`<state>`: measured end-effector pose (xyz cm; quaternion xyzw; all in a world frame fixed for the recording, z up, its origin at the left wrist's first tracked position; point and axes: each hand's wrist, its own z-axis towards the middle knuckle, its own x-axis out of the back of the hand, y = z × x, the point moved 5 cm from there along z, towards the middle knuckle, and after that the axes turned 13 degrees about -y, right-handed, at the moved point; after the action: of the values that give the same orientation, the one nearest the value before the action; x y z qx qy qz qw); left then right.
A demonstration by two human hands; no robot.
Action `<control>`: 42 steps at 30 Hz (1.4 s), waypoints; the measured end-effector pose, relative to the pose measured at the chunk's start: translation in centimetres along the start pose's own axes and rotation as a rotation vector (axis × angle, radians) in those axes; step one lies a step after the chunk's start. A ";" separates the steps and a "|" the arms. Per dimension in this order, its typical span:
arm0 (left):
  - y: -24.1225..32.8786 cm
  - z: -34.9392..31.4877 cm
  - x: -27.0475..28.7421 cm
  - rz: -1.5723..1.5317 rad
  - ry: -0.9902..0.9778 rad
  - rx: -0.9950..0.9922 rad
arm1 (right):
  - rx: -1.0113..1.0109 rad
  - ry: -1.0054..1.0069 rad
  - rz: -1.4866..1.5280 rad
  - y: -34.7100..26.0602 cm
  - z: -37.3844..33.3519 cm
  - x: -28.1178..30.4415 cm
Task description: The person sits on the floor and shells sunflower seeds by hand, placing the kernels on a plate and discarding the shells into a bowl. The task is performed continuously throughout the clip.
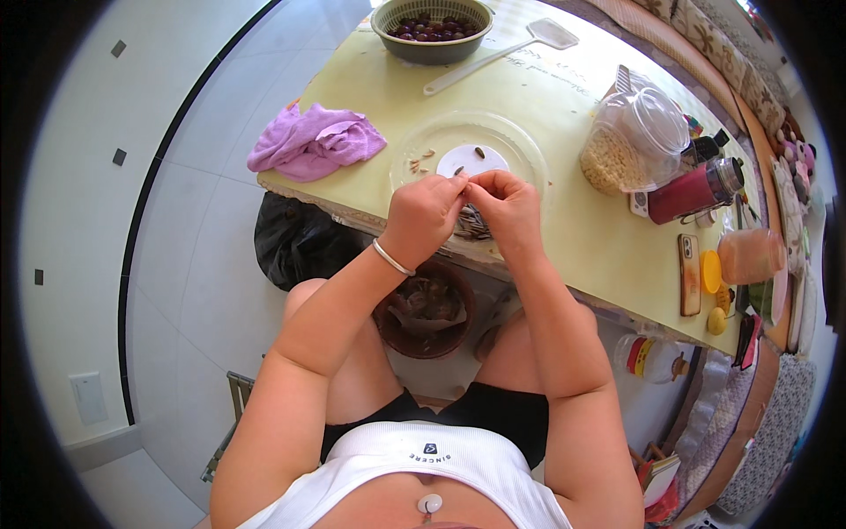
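Above the near edge of the table, my left hand (421,212) and my right hand (508,212) meet at the fingertips. Both are closed in a pinch, and what lies between the fingers is too small or hidden to make out. Beneath them is a clear round plate (531,150) with a white disc (448,159) in its middle. A dark seed (479,152) rests on the disc, and another dark bit shows by my left fingertips. Pale kernels (422,162) lie at the plate's left. A heap of striped seeds or shells (473,226) is partly hidden below my hands.
A purple cloth (315,143) lies left. Farther back are a basket of dark round fruit (434,30) and a white slotted turner (551,33). Rightward stand a tub of pale pieces (612,159), a bottle (692,192) and a phone (689,273). A brown bin (425,351) sits between my legs.
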<state>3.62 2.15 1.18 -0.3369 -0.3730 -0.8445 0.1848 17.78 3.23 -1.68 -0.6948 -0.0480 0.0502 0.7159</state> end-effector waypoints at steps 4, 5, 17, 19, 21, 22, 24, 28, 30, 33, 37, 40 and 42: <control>0.2 -0.2 -0.3 0.006 -0.007 -0.016 | 0.022 0.020 -0.150 -0.6 -0.2 -0.4; 0.3 -0.2 -0.2 -0.009 0.002 -0.017 | 0.026 0.024 -0.188 -0.9 -0.3 -0.5; -1.4 -0.4 -0.5 -0.690 -0.024 0.344 | -0.111 -0.155 0.263 1.1 1.0 -0.1; -1.8 -0.3 -0.7 -0.890 -0.012 0.384 | -0.135 -0.177 0.331 1.1 1.0 0.0; -2.2 -0.3 -0.9 -1.085 -0.010 0.427 | -0.142 -0.195 0.376 1.0 1.0 0.0; -2.4 -0.3 -1.0 -1.114 -0.029 0.440 | -0.137 -0.203 0.388 1.0 0.9 -0.1; -3.0 -0.5 -1.2 -1.171 -0.066 0.467 | -0.129 -0.208 0.388 0.8 0.9 -0.1; -3.8 -0.6 -1.3 -1.320 -0.087 0.492 | -0.111 -0.212 0.344 0.2 0.8 -0.1; -4.0 -0.5 -1.1 -1.345 -0.111 0.516 | -0.104 -0.216 0.330 0.1 0.7 0.0; -4.1 -0.4 -1.2 -1.346 -0.132 0.523 | -0.109 -0.207 0.335 0.1 0.7 0.1; -3.8 -0.2 -0.9 -1.270 -0.152 0.465 | -0.136 -0.205 0.363 0.3 0.7 0.1; -3.2 -0.1 -0.8 -1.196 -0.161 0.460 | -0.154 -0.224 0.415 0.8 0.7 -0.2; -3.4 -0.3 -1.0 -1.162 -0.150 0.475 | -0.174 -0.234 0.453 0.9 0.7 -0.3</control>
<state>2.28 4.18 -1.35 -0.0875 -0.6844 -0.6752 -0.2607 17.38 3.89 -2.58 -0.7363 0.0223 0.2848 0.6134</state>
